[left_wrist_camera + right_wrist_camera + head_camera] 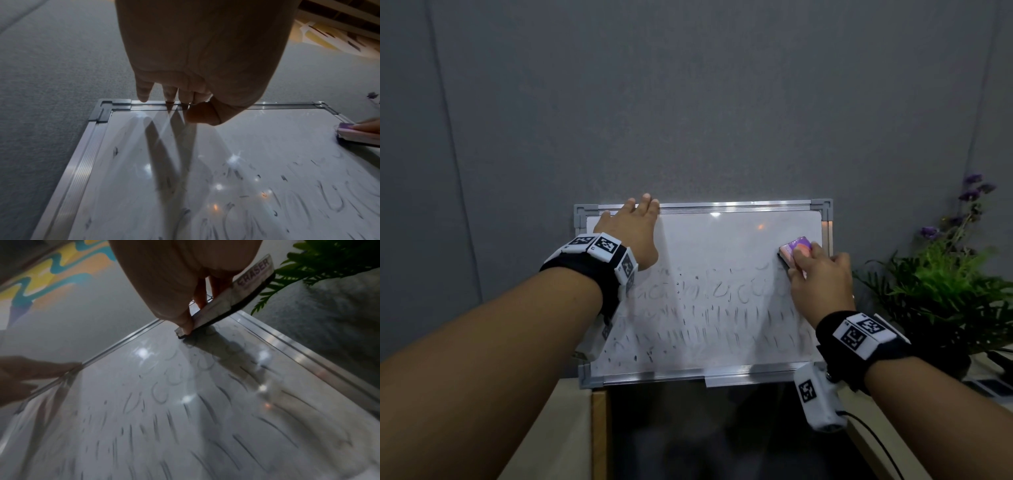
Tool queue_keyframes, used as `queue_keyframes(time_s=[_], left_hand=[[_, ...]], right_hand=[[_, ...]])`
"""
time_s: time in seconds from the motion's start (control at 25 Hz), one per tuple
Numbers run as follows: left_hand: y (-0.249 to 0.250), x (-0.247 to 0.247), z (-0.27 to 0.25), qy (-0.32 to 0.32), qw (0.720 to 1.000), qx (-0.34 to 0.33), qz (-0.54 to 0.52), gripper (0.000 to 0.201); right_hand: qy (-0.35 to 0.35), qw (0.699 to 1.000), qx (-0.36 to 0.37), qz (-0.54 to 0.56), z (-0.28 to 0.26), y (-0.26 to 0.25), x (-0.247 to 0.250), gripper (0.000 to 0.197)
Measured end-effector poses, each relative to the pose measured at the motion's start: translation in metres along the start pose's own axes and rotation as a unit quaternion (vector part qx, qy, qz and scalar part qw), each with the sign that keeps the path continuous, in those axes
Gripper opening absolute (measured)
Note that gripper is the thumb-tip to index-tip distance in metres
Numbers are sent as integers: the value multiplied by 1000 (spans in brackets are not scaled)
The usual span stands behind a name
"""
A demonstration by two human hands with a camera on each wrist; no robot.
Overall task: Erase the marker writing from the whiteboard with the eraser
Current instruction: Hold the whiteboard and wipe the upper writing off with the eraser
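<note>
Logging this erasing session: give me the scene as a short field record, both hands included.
board: whiteboard leaning upright against grey wall
top band: wiped clean
lower rows: faint marker writing remains
left hand: fingers over the top frame edge, steadying the board
right hand: grips eraser against the board, near the right frame edge
beside board: green plant with purple flowers

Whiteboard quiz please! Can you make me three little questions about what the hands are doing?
1. True or false: the eraser is at the board's bottom left corner.
2. Which hand grips the whiteboard by its top edge: A) left hand B) right hand?
3. Fill in: the marker writing that is left covers the ____ part of the board.

Key: 1. False, it is near the top right. 2. A; its fingers hook over the frame. 3. Lower.
</note>
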State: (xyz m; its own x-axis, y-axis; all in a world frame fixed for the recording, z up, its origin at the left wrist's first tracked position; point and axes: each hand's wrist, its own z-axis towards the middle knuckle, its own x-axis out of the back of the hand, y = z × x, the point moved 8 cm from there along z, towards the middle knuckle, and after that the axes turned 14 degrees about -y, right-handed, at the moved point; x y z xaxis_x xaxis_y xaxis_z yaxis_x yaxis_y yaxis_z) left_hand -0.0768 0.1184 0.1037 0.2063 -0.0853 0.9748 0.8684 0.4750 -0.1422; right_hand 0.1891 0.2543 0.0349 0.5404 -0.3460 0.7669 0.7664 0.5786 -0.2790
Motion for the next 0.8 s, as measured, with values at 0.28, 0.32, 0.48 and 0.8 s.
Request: queue_keyframes(time_s=[0.28, 0.32, 0.48, 0.8], left_hand=[[0, -1, 1, -6, 1000, 1, 1, 86], [0, -1, 2, -7, 1000, 0, -1, 86], [-1, -2, 2, -7, 1000, 3, 2, 87], [-1, -2, 4, -8, 1000, 2, 5, 87]], right_hand=[[-11, 1000, -26, -12, -13, 19, -9, 30], [-5, 1000, -31, -5, -7, 19, -5, 29], [1, 1000, -13, 5, -1, 11, -4, 27], [7, 999, -48, 14, -11, 29, -8, 26]])
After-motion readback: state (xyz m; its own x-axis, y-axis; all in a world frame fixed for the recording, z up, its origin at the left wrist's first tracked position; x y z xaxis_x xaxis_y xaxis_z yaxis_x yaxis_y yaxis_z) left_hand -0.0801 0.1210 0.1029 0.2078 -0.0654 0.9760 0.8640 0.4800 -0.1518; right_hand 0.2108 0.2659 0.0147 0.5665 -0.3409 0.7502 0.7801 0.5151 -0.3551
